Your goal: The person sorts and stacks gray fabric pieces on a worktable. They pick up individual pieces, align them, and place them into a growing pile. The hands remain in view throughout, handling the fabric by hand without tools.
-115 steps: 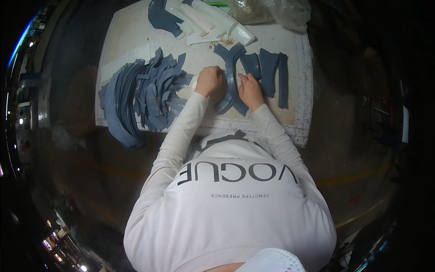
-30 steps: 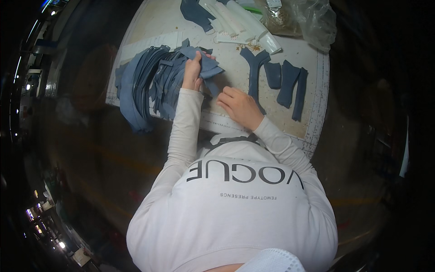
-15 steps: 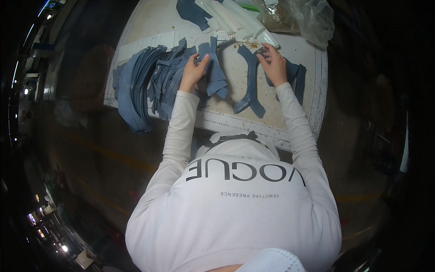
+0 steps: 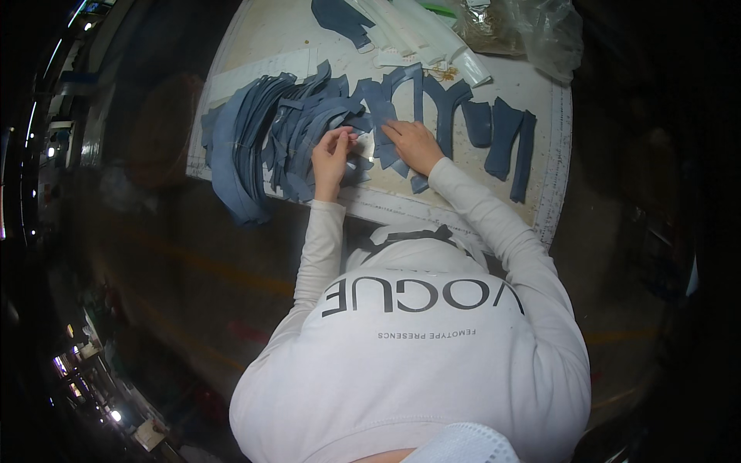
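Near the front of the table, my left hand is closed, thumb and fingers pinched together beside a thick heap of blue fabric pieces. What the pinch holds, if anything, I cannot make out. My right hand reaches leftward, fingers stretched out and their tips on a small group of overlapping blue fabric pieces. Just beyond its wrist lies a forked blue fabric piece, partly covered by the hand. Farther right are a short rounded blue piece, a wider blue strip and a narrow blue strip.
A neat stack of curved blue fabric strips hangs over the table's front left edge. At the back lie another blue piece, long white strips and a clear plastic bag. Printed paper covers the white table's border.
My right hand has moved left from the right-hand pieces, uncovering the short rounded one. My left hand has drawn nearer to me, and its fingers have closed. The whole view has shifted slightly.
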Tool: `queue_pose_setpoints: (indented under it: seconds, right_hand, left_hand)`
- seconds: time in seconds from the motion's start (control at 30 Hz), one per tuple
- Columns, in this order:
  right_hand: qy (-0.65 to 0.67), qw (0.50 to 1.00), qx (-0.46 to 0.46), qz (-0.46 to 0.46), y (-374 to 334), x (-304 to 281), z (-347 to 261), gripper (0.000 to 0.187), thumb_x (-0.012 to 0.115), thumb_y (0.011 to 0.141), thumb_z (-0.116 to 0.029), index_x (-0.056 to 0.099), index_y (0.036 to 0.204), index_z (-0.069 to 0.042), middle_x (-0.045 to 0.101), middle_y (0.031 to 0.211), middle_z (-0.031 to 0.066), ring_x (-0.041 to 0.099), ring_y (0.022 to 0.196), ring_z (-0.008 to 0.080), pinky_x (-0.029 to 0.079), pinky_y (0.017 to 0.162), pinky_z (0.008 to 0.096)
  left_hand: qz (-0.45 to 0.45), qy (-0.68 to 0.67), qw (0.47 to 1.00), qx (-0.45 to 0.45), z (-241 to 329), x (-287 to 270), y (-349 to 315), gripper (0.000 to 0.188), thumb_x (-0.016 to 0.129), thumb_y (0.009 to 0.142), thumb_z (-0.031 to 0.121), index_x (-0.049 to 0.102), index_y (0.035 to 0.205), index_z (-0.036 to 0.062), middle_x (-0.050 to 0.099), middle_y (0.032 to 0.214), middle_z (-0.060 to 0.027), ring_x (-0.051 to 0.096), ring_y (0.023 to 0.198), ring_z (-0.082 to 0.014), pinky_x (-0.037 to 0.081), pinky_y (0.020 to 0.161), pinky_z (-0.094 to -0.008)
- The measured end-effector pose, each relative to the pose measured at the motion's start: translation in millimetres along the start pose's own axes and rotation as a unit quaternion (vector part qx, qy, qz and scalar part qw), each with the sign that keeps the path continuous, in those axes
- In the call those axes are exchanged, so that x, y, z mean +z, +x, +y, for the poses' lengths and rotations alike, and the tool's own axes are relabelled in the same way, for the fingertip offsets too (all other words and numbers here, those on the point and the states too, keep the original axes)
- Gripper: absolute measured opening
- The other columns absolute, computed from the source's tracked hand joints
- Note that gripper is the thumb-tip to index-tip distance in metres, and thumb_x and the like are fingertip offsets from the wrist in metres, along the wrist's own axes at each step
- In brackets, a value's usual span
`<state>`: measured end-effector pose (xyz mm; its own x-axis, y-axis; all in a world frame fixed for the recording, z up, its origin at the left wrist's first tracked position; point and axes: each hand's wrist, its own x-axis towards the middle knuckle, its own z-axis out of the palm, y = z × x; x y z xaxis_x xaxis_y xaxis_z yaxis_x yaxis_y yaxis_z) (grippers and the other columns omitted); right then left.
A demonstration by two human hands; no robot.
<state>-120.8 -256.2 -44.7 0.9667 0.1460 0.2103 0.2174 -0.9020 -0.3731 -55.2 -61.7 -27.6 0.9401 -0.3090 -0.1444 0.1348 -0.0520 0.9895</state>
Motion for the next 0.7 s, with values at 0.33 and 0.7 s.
queue_pose_setpoints:
  seconds: [0.33,0.7]
  right_hand:
    - [-0.020,0.998,-0.062,-0.004,-18,-11,-9,0.056,0.072,0.066,-0.020,0.056,0.118,-0.008,0.055,0.105,0.0106,0.057,0.097,0.0262,0.045,0.082,0.0366]
    - [0.282,0.952,0.093,0.074,-2,-63,-2,0.051,0.061,0.066,-0.005,0.059,0.117,-0.008,0.059,0.092,0.0151,0.061,0.085,0.0307,0.049,0.080,0.0353]
  left_hand:
    - [-0.061,0.000,0.996,0.062,8,22,1,0.019,0.052,0.094,0.009,0.061,0.104,-0.0040,0.067,0.094,-0.0096,0.063,0.086,-0.0139,0.049,0.080,-0.0247]
    - [-0.111,-0.019,0.994,0.012,14,5,-6,0.042,0.042,0.099,0.034,0.056,0.121,0.0007,0.062,0.113,-0.0094,0.057,0.105,-0.0128,0.043,0.090,-0.0254]
